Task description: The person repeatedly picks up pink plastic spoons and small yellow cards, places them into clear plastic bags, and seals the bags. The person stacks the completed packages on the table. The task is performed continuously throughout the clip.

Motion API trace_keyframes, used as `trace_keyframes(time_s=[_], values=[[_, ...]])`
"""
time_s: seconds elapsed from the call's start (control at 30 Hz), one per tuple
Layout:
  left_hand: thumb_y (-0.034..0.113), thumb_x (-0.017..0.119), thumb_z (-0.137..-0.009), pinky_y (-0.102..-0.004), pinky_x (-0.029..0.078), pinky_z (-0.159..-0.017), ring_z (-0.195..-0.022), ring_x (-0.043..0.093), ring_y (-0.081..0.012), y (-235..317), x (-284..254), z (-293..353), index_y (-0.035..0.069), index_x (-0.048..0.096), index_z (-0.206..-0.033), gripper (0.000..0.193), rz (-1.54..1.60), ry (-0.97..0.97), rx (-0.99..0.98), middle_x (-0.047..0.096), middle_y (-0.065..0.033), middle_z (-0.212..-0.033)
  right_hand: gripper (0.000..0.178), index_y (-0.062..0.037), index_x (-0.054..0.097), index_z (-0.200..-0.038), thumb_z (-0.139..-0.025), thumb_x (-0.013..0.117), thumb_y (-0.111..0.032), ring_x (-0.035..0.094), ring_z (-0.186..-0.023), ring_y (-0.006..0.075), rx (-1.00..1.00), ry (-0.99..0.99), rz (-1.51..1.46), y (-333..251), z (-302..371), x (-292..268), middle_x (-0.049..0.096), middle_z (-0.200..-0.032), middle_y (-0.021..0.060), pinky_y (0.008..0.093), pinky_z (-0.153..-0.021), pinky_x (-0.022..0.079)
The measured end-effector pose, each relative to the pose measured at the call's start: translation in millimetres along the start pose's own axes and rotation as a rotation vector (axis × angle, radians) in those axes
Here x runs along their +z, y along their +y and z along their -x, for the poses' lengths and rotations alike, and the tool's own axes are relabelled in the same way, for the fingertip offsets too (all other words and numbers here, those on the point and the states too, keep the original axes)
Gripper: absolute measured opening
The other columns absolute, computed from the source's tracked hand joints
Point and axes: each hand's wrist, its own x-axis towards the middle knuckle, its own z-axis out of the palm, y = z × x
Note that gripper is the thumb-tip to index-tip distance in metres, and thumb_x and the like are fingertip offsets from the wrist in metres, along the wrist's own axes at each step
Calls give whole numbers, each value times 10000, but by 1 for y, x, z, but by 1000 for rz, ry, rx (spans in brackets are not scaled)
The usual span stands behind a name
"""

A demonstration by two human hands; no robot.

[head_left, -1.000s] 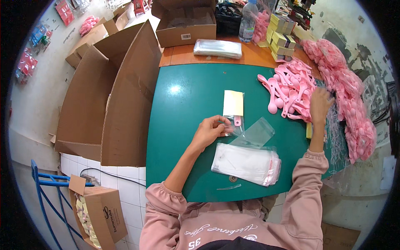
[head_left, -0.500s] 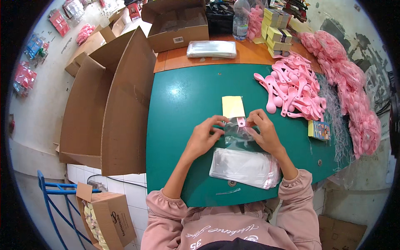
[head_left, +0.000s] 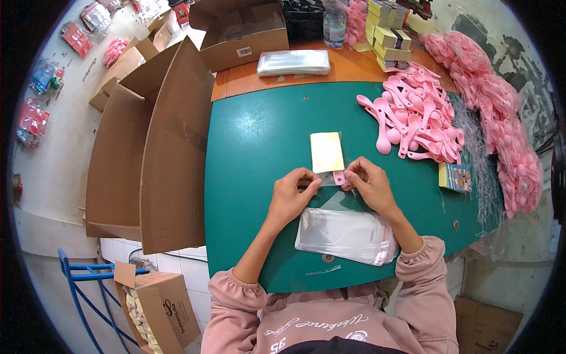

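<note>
A clear plastic bag [head_left: 326, 177] lies on the green table, holding a pale yellow card [head_left: 327, 152] and a pink spoon. Only the spoon's handle end [head_left: 338, 177] shows below the card; the rest is hidden. My left hand [head_left: 292, 194] is closed in a pinch at the bag's lower left edge. On the other side, my right hand [head_left: 371, 187] pinches the bag's lower right edge beside the handle. Closer to me, a stack of clear plastic bags [head_left: 342, 236] lies between my forearms.
A pile of pink spoons [head_left: 415, 118] sits at right, near a small stack of printed cards [head_left: 454, 177]. Bagged pink spoons [head_left: 498, 112] line the right edge. Banded card stacks [head_left: 390, 38] and more clear bags [head_left: 293, 62] stand behind. A large cardboard box [head_left: 171, 147] is at left.
Both hands have moved slightly lower on the bag, and my left thumb and forefinger have come together. Less loose plastic shows below the spoon handle. The whole view has shifted a little.
</note>
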Motion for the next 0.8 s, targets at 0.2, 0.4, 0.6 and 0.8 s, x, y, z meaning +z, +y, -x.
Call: trace_keyframes(time_s=[0.2, 0.4, 0.6, 0.8], values=[[83, 627, -786, -225, 496, -628, -725, 592, -101, -2, 5, 1, -11, 528, -886, 169, -9, 69, -21, 606, -67, -808, 161, 11, 455, -816, -793, 607, -39, 579, -565, 92, 34, 139, -23, -3, -1, 6, 580, -713, 64, 207, -482, 468], [41, 591, -800, -201, 455, -607, -768, 554, -84, 1, 6, 1, 40, 433, -844, 164, 144, 23, -69, 579, -49, -848, 161, -8, 468, -765, -778, 625, -44, 554, -533, 66, -9, 150, 12, 1, -2, 5, 574, -663, 40, 195, -466, 446], [67, 584, -802, -222, 461, -564, -709, 561, -87, -5, 10, 1, 34, 450, -795, 138, 180, 66, -35, 576, -27, -776, 131, -19, 568, -891, -779, 624, -60, 550, -528, 61, -6, 183, 70, -6, -1, 9, 583, -668, 34, 195, -461, 441], [43, 573, -784, -261, 484, -618, -756, 604, -137, 1, 4, -1, 52, 534, -1089, 308, 15, 67, -1, 624, -67, -966, 193, -7, 591, -916, -751, 639, -95, 565, -568, 147, -245, 255, 491, -12, -8, -10, 577, -698, 90, 247, -509, 449]])
